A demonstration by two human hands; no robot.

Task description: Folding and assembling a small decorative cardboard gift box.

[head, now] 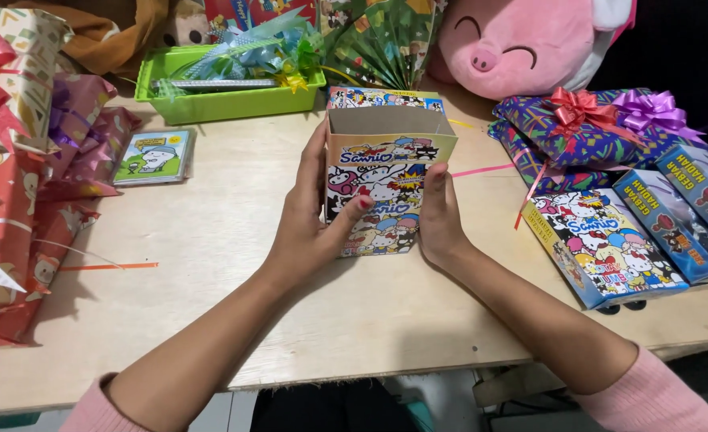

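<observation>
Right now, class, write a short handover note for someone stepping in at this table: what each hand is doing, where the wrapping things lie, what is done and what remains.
Left hand: grips the left side of the cartoon-paper box, thumb across its front.
Right hand: holds the box's right side.
The box stands on the wooden table, paper around its sides, top end open.
Done: a wrapped present with red and purple bows lies at right, flat cartoon-print packs beside it.
Left: the open top is not yet folded shut; no bow on it. Ribbons sit in the green tray behind.

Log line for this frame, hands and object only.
left hand: grips cartoon-print box left side | right hand: grips right side | box: upright, open-topped, on table
</observation>
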